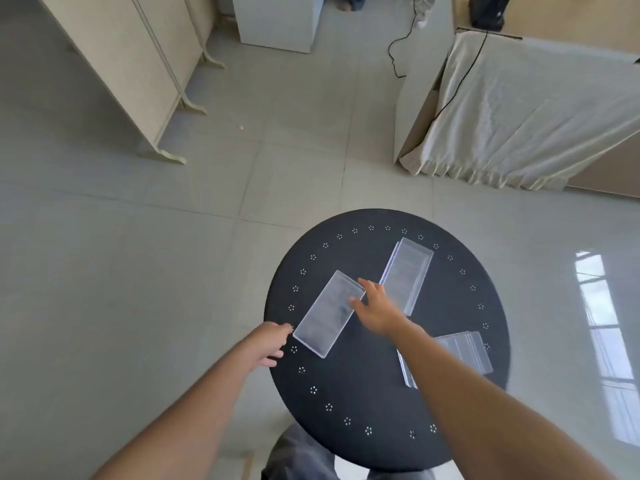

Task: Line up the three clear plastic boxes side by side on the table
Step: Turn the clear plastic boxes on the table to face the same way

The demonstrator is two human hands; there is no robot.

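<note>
A round black table (363, 386) stands on a pale tiled floor (138, 254), ringed near its rim by small white dot clusters. Three clear plastic boxes lie flat on it, each at a different angle and apart from the others. The left box (329, 318) sits close to the left rim, its near corner just inside the edge. The far box (407, 275) lies tilted toward the back, with bare table between it and the far rim. The near-right box (460, 355) is partly hidden under the right forearm, close to the right edge. The front of the table is bare. I cannot tell whether any box holds anything.

The left hand (268, 344) rests at the table's left rim, fingers loosely curled, holding nothing. The right hand (375, 308) touches the left box's far right corner with spread fingers; whether it grips is unclear
</note>
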